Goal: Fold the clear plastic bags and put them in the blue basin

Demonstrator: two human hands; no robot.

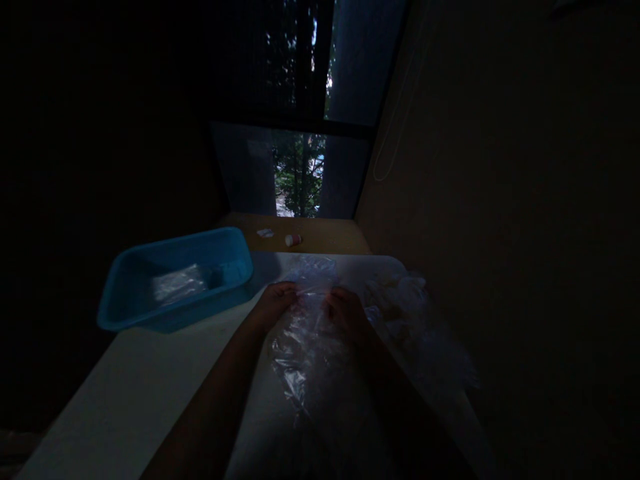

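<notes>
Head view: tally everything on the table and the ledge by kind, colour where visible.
Bin: 1, blue
Held bag: 1, clear
Bag in bin: 1, clear
Heap of bags: 1; how many are in it cannot be told
Small bottle: 1, on the ledge
Scrap: 1, white, on the ledge
Total: 6

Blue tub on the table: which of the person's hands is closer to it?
Left. The left hand grips the clear plastic bag just right of the blue tub; the right hand holds the bag farther right.
</notes>
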